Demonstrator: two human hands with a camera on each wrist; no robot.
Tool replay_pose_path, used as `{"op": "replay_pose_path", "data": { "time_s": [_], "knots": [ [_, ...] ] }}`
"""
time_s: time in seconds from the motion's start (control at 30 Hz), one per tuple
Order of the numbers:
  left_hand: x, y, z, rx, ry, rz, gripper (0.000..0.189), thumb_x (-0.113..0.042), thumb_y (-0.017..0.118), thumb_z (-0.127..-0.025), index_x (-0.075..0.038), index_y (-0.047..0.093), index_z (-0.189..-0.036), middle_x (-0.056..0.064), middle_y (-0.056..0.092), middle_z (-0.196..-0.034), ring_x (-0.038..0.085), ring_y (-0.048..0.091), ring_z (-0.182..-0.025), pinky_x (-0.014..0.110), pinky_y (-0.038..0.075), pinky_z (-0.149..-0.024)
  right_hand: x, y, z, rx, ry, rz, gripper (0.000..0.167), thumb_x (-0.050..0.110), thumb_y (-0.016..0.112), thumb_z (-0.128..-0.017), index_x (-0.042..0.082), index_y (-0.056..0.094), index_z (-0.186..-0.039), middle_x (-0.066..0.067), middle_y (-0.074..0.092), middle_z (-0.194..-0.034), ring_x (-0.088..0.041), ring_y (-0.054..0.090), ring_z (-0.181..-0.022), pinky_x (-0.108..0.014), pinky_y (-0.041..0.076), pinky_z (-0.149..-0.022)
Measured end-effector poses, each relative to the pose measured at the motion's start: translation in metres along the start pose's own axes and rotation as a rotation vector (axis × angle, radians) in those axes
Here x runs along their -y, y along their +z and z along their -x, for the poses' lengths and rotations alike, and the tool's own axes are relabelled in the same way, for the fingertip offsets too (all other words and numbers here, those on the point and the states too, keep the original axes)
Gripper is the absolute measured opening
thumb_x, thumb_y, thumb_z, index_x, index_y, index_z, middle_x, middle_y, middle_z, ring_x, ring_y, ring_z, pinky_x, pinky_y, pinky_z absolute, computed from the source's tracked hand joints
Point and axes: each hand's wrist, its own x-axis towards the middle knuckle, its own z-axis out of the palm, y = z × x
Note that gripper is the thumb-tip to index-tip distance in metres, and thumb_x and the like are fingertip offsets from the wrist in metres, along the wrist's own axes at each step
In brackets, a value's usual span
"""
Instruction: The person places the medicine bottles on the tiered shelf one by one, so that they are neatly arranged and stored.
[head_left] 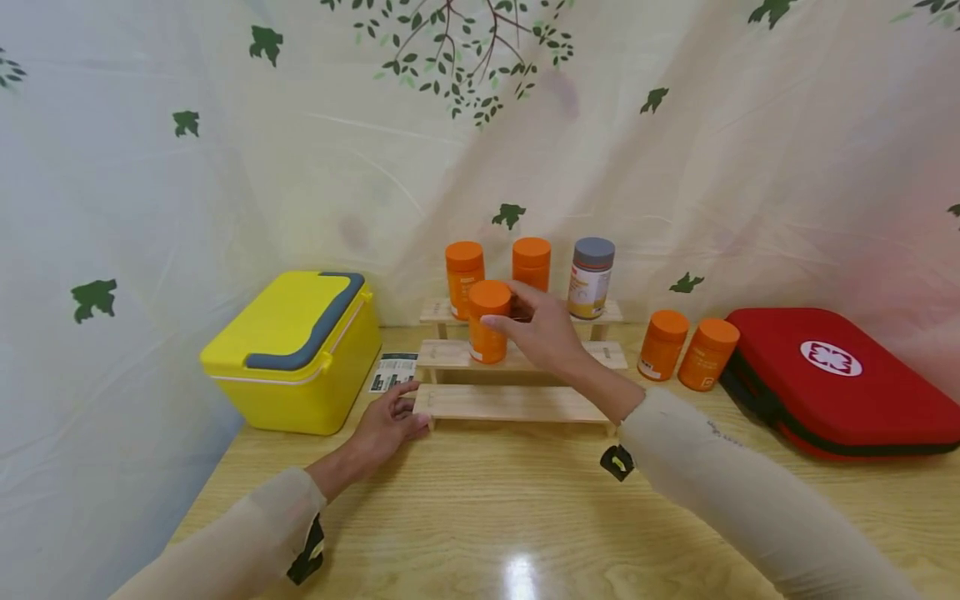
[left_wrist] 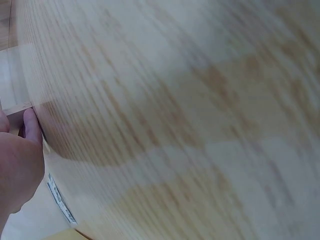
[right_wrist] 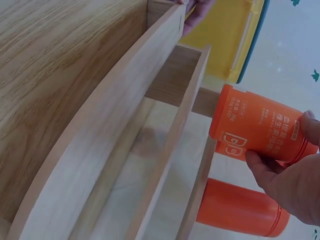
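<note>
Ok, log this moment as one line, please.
Right hand: grips orange jar at middle tier | Left hand: holds bottom tier at left end | Top tier: two orange jars, grey-lidded jar | Table: two more jars, red case

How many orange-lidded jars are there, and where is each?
5: left jar and middle jar on the wooden rack's top tier; held jar in the right hand's grip; left table jar and right table jar beside the red case. Others might be hidden.
</note>
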Motion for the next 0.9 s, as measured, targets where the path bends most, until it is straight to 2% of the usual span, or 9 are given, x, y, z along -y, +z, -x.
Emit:
{"op": "replay_pose_path", "data": {
  "time_s": [0.27,0.47,0.9],
  "knots": [
    [-0.001,0.0,0.001,-0.006,0.001,-0.033,0.058,0.003,0.058,-0.092,-0.006,0.036,-0.145,0.02,0.06,-0.123,0.026,0.062,-0.103,0.035,0.055,-0.088,-0.003,0.019,-0.009,0.007,0.024,-0.002,0.041,0.02,0.072,-0.088,0.009,0.061,-0.126,-0.007,0.067,-0.108,-0.021,0.062,-0.09,-0.033,0.055,-0.084],
    [0.0,0.001,0.0,-0.012,0.0,-0.031,0.058,0.004,0.058,-0.092,-0.005,0.037,-0.145,0.02,0.061,-0.121,0.026,0.063,-0.102,0.035,0.055,-0.087,-0.005,0.029,-0.008,0.015,0.084,-0.003,0.042,0.02,0.071,-0.088,0.01,0.059,-0.127,-0.007,0.068,-0.108,-0.021,0.063,-0.09,-0.033,0.055,-0.084],
    [-0.001,0.001,0.0,-0.009,0.001,-0.03,0.058,0.004,0.058,-0.092,-0.005,0.036,-0.145,0.021,0.06,-0.122,0.026,0.063,-0.102,0.036,0.055,-0.088,-0.005,0.037,-0.01,0.024,0.109,0.037,0.044,0.023,0.069,-0.09,0.012,0.056,-0.131,-0.006,0.066,-0.113,-0.022,0.062,-0.095,-0.034,0.055,-0.086]
  ]
}}
